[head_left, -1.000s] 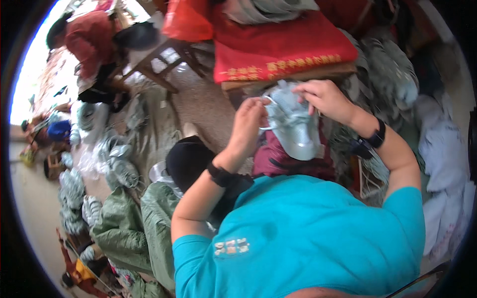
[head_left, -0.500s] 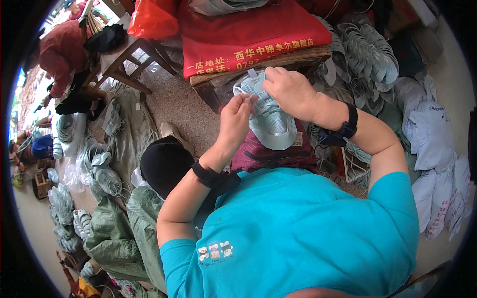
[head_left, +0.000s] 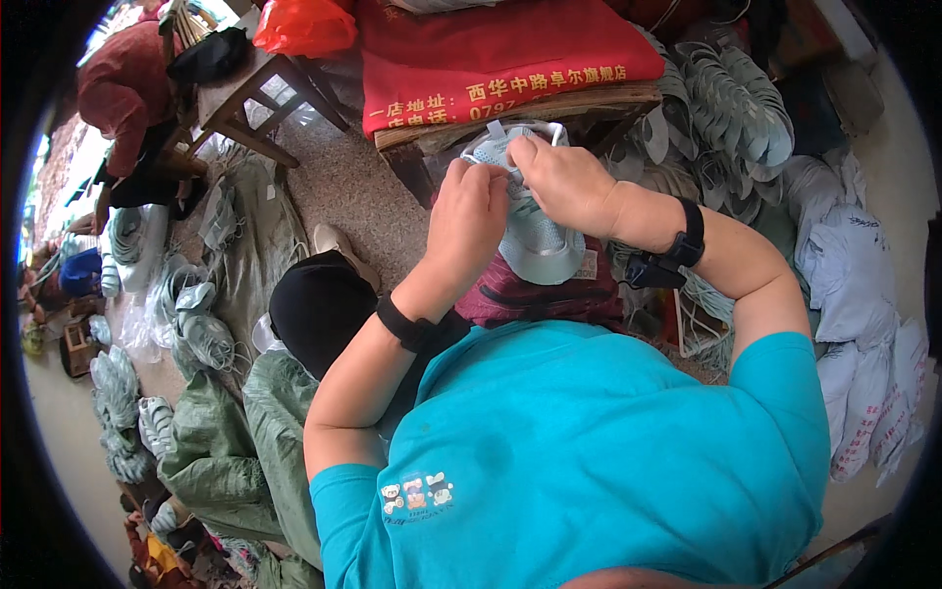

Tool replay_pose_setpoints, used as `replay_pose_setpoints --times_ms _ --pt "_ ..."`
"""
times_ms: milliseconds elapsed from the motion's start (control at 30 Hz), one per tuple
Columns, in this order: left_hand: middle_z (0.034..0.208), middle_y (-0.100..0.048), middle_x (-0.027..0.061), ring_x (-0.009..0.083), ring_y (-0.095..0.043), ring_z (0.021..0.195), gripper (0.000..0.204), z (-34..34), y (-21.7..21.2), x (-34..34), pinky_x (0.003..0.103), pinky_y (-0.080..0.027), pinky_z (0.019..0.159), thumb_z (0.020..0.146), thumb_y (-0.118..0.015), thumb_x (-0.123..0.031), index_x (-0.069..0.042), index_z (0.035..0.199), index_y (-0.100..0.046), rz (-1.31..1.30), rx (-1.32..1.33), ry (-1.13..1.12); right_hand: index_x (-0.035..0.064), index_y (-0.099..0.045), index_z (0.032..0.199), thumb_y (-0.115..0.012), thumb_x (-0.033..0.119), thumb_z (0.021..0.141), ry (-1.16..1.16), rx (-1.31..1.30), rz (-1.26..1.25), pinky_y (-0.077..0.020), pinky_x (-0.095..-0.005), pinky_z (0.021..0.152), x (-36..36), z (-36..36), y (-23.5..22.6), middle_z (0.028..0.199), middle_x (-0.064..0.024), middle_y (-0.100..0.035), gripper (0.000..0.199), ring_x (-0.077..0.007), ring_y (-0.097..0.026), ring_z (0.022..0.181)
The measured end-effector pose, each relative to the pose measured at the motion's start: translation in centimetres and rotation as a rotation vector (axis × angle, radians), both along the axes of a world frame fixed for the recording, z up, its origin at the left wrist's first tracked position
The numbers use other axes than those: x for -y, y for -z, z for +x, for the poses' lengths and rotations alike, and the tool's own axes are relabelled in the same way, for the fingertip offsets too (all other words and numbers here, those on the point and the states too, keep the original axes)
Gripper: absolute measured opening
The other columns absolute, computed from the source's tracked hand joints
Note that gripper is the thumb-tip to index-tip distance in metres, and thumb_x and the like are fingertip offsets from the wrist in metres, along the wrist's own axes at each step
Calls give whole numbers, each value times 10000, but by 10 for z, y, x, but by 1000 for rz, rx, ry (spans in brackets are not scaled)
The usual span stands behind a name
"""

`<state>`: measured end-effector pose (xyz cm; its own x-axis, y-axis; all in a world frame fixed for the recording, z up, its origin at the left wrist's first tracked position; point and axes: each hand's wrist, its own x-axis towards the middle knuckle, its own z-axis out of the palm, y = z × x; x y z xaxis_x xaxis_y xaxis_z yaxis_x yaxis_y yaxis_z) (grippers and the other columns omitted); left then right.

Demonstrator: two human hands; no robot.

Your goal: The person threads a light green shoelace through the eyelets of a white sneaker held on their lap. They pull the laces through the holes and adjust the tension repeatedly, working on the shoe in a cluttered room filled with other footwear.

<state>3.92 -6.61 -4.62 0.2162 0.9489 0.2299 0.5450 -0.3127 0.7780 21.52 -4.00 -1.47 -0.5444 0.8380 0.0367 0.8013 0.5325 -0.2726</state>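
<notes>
A pale grey-blue shoe upper point(head_left: 542, 253) lies on my lap over maroon cloth point(head_left: 491, 294), its toe toward me and its collar near the wooden bench. My left hand point(head_left: 469, 218) is closed in a pinch at the left side of the lacing area, on what looks like a white shoelace. Across from it, my right hand point(head_left: 564, 185) bends over the tongue with thumb and fingers closed on the upper's eyelet edge. The fingertips of both hands almost meet, and they hide the eyelets and most of the lace.
Right ahead stands a wooden bench point(head_left: 392, 147) draped with a red cloth point(head_left: 510, 49). Bundled grey uppers point(head_left: 731, 108) hang at the right, above white sacks point(head_left: 854, 275). On the left are green sacks point(head_left: 211, 461), a wooden stool point(head_left: 255, 98) and another person point(head_left: 123, 88).
My left hand has risen slightly and turned more upright beside the upper. My right hand has shifted a little left, so the fingertips are closer together.
</notes>
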Motion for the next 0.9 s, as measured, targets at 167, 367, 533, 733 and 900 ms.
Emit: replay_pose_setpoints --times_ms 167,367,533,733,900 --pt "918 -575 153 333 -600 836 177 8 -1 -8 409 -496 734 822 -654 -145 -31 957 -652 78 -133 -11 27 -501 1042 -638 49 816 -27 -190 -66 -511 -456 704 -8 11 -5 977 -157 -599 265 -364 -634 852" --pt "808 -546 67 193 -573 752 161 -13 3 -7 313 -480 673 872 -624 -147 -20 968 -650 18 142 -14 35 -551 970 -656 64 805 -152 -170 -12 -511 -427 714 -4 6 -14 1008 -113 -568 198 -341 -620 859" --pt "827 -520 16 111 -511 717 154 -41 9 -1 263 -435 643 953 -541 -86 -14 1027 -656 -616 1002 -3 47 -564 904 -664 68 794 -351 -277 31 -511 -407 646 0 -10 -8 921 -103 -567 149 -328 -617 793" --pt "849 -599 18 112 -570 766 194 -21 2 18 259 -485 705 923 -588 -27 -12 1102 -661 -213 560 17 49 -551 822 -642 62 799 -664 -570 -68 -500 -378 571 42 -46 -39 804 -99 -544 94 -296 -610 685" --pt "908 -644 61 185 -629 850 149 -10 0 11 314 -494 737 829 -694 -28 -50 974 -668 -165 363 -15 43 -533 799 -639 63 806 -645 -513 -67 -492 -383 557 49 -39 -32 798 -92 -536 108 -291 -605 654"
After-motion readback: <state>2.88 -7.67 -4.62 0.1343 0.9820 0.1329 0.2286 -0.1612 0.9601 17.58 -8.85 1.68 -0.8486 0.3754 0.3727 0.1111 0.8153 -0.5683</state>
